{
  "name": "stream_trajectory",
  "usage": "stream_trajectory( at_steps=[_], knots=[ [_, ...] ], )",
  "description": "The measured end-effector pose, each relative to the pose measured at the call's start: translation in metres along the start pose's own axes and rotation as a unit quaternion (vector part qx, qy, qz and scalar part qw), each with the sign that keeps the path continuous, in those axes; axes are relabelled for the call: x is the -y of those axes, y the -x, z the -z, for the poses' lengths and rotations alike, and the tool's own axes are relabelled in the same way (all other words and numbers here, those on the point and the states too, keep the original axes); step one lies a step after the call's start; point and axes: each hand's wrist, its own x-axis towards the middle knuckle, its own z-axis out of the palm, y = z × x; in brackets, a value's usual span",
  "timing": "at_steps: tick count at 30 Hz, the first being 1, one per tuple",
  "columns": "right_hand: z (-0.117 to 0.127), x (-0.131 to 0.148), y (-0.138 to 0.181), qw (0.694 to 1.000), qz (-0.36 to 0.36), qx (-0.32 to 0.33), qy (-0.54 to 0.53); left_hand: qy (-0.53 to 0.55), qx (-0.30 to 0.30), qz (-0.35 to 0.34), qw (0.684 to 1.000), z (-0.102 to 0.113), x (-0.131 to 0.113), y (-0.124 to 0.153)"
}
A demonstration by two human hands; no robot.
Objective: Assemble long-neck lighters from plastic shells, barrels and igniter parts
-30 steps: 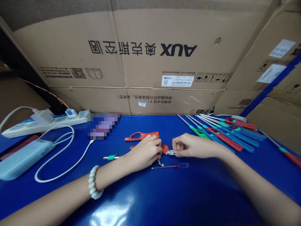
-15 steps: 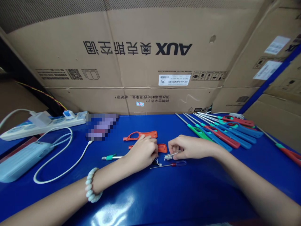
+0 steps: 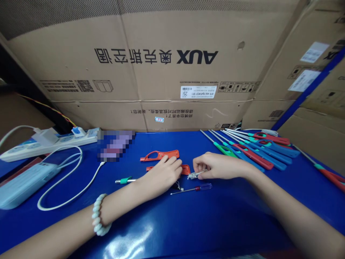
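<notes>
My left hand lies palm down over the lower orange lighter shell half, fingers slightly apart; the fingertips and the shell's middle are partly covered. From under its wrist sticks out a metal lighter tube with a green collar. Beside its thumb are thin white wires with a small white tip. My right hand pinches a small clear fuel tank just right of that shell. Behind my left hand rests another orange shell half. A screwdriver with a clear purplish handle lies in front.
Several long lighters in red, blue and green lie fanned at the right, with another red one farther out. At the left are a power strip, a light blue power bank, a white cable and a blurred phone. Cardboard stands behind.
My left hand has flattened, its fingers straighter and covering more of the lower shell. My right hand keeps hold of the clear fuel tank. The view has shifted slightly.
</notes>
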Motion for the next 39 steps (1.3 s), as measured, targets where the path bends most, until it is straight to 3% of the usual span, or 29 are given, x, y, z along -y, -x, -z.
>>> stream_trajectory(
  at_steps=[4, 8, 11, 14, 24, 39],
  knots=[
    [-0.001, 0.001, -0.001, 0.999, 0.02, -0.046, -0.006, 0.205, -0.024, 0.097, 0.974, 0.002, 0.008, 0.007],
    [-0.005, 0.004, -0.004, 0.994, 0.044, -0.097, 0.015, 0.392, -0.081, 0.186, 0.897, -0.001, 0.01, 0.01],
    [-0.01, 0.005, -0.008, 0.989, 0.06, -0.129, 0.027, 0.471, -0.104, 0.217, 0.849, -0.005, 0.01, 0.011],
    [-0.015, 0.006, -0.012, 0.986, 0.066, -0.15, 0.021, 0.496, -0.127, 0.224, 0.829, -0.009, 0.012, 0.013],
    [-0.017, 0.014, -0.014, 0.985, 0.063, -0.156, 0.02, 0.508, -0.138, 0.253, 0.812, -0.011, 0.01, 0.018],
    [-0.019, 0.015, -0.012, 0.984, 0.065, -0.157, 0.048, 0.483, -0.141, 0.25, 0.827, -0.007, 0.007, 0.017]
  ],
)
